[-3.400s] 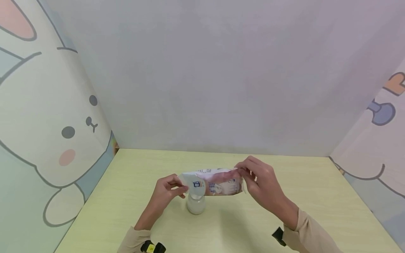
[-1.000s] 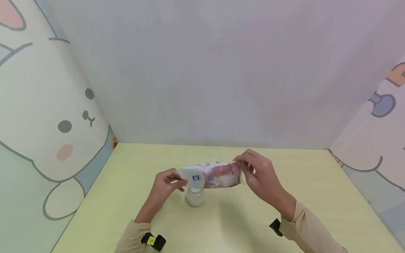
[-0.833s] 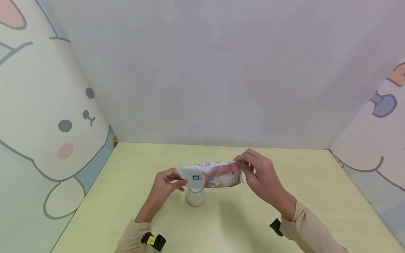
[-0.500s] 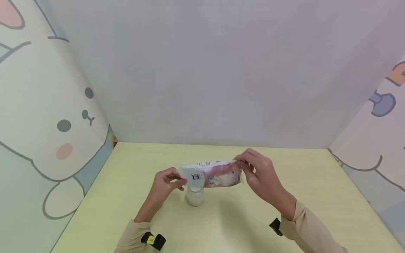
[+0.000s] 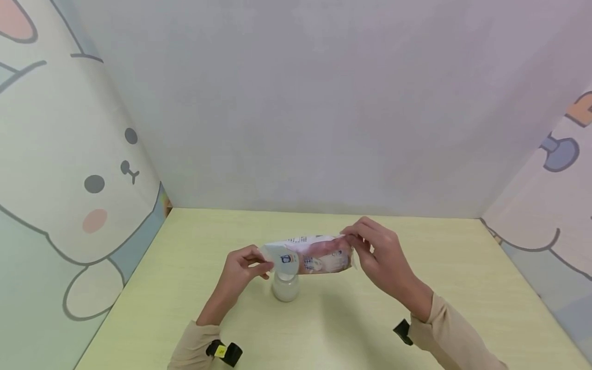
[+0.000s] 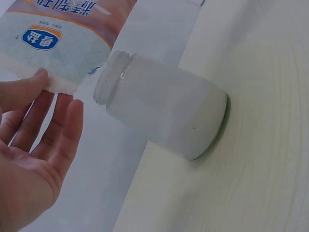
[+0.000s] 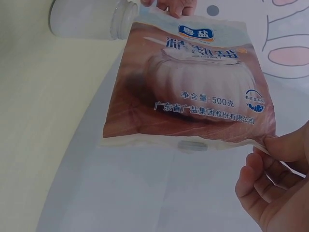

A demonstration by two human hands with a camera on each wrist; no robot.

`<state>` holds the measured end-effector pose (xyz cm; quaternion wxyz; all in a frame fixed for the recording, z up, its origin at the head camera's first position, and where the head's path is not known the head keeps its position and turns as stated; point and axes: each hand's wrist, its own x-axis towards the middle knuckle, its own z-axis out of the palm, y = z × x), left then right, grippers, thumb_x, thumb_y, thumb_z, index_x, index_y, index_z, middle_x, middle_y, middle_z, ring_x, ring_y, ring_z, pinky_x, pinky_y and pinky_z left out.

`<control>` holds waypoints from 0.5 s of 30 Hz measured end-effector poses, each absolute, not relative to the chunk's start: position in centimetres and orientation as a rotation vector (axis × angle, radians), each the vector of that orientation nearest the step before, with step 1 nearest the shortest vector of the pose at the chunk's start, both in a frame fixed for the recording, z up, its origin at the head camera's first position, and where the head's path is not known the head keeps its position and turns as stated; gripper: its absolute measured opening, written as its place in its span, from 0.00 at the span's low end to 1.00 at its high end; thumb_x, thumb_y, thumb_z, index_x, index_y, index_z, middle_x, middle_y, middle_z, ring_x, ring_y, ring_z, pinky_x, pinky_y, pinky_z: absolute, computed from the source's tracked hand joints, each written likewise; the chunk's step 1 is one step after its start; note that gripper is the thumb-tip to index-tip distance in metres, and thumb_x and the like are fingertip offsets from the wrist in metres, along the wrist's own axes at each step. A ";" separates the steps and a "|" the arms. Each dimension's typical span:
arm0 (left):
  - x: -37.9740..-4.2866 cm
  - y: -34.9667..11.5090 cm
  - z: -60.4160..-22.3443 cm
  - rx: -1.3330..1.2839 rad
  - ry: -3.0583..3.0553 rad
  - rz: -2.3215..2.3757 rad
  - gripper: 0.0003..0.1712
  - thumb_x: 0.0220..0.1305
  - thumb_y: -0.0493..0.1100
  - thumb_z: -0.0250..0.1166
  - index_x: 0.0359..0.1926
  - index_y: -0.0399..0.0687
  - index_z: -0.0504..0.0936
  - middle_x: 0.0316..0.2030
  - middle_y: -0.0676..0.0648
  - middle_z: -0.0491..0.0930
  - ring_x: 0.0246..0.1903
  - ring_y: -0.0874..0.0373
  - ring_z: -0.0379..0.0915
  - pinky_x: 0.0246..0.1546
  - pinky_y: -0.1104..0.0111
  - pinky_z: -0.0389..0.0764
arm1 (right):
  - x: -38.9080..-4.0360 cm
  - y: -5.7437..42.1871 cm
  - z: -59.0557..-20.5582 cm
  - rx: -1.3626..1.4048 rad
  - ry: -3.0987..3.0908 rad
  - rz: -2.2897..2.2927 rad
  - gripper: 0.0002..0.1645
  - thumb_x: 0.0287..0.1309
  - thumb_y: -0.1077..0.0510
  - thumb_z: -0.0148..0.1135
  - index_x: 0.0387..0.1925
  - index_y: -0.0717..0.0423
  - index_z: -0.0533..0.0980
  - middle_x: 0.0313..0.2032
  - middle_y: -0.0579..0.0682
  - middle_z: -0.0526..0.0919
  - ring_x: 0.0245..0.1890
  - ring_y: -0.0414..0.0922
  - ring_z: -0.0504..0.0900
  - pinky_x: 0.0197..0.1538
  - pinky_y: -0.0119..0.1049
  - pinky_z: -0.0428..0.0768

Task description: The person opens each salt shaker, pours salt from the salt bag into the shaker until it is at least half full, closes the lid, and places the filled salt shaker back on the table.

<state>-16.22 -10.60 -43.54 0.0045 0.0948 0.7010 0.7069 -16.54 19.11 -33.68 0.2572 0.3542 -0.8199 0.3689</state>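
A printed plastic bag of salt (image 5: 321, 255), marked 500 g, is held up above the table, stretched between both hands. My left hand (image 5: 242, 272) pinches its pale left end between thumb and fingers. At the opposite end, my right hand (image 5: 381, 257) pinches the upper corner; the right wrist view shows that bag edge as a whitish seam. Under the bag's left end stands an upright jar (image 5: 285, 289) without a lid, whitish and cloudy. In the left wrist view the bag's corner is close to the jar's mouth (image 6: 112, 77). Whether salt is flowing, I cannot tell.
The pale yellow-green table (image 5: 453, 288) runs back to a plain grey-white wall (image 5: 324, 113). Side panels with cartoon animals (image 5: 60, 169) border it left and right. A black strap (image 5: 224, 353) is at the left wrist, and a black piece (image 5: 404, 332) at the right.
The head view has shifted slightly since the oldest frame, so everything sits a little higher in it. Both hands keep their grip on the salt bag, and the jar stays in place.
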 end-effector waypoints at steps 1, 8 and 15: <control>-16.2 -10.6 -43.6 0.286 2.197 2.212 0.07 0.55 0.34 0.69 0.32 0.37 0.79 0.33 0.40 0.80 0.34 0.52 0.79 0.32 0.58 0.84 | -16.5 19.1 -33.7 0.964 -2.222 1.003 0.12 0.55 0.74 0.58 0.34 0.55 0.80 0.30 0.43 0.77 0.26 0.36 0.69 0.27 0.21 0.67; -16.1 -10.6 -43.7 0.321 2.228 2.193 0.06 0.56 0.33 0.68 0.33 0.35 0.79 0.34 0.38 0.79 0.35 0.53 0.79 0.32 0.59 0.84 | -16.5 19.1 -33.7 0.969 -2.215 1.004 0.12 0.55 0.74 0.59 0.34 0.56 0.80 0.31 0.43 0.77 0.26 0.35 0.69 0.27 0.21 0.67; -16.1 -10.5 -43.6 0.326 2.228 2.205 0.09 0.55 0.35 0.69 0.34 0.34 0.79 0.33 0.42 0.79 0.35 0.53 0.79 0.32 0.59 0.84 | -16.6 19.1 -33.8 0.975 -2.200 1.010 0.13 0.54 0.75 0.59 0.34 0.56 0.80 0.31 0.43 0.77 0.26 0.35 0.69 0.27 0.21 0.67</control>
